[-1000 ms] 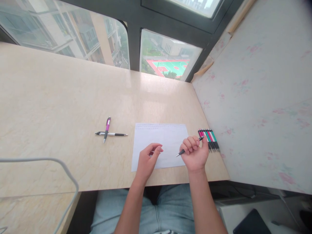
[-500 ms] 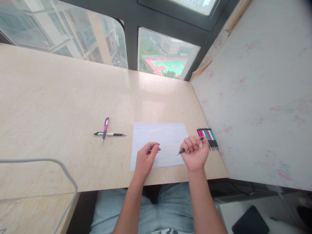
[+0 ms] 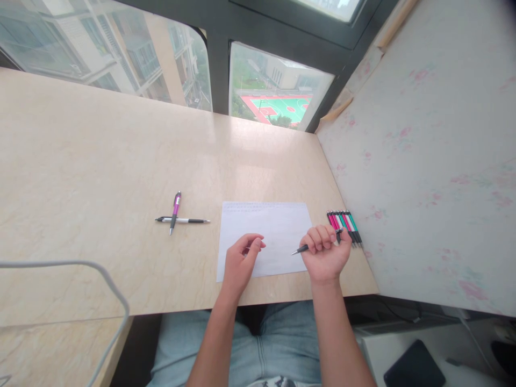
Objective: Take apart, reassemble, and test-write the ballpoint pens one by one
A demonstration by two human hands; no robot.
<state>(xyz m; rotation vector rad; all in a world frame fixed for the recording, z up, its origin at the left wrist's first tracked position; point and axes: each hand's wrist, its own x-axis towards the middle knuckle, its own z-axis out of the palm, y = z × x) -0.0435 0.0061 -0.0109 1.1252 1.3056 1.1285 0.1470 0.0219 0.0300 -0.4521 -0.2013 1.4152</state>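
A ballpoint pen [image 3: 301, 250] lies across the curled fingers of my right hand [image 3: 325, 258], its dark tip pointing left. My right palm is turned up, and the thumb is by the pen's clip end. My left hand [image 3: 242, 260] rests over the white sheet of paper [image 3: 278, 223], fingers loosely bent and apart from the thumb, holding nothing. Small lines of writing run along the sheet's top edge. To the left of the paper, a purple pen [image 3: 176, 211] lies crossed over a white-and-black pen [image 3: 189, 221].
A row of several pens [image 3: 344, 226] in pink, white and green lies beside the wall [image 3: 423, 177], just beyond my right hand. A grey cable [image 3: 92, 264] arches across the lower left. The marble-patterned tabletop [image 3: 121, 172] reaches back to the window [image 3: 220, 64].
My right thumb has straightened outward at the pen's end, and more of the clip end shows. My left hand stays in place. The view has shifted very slightly.
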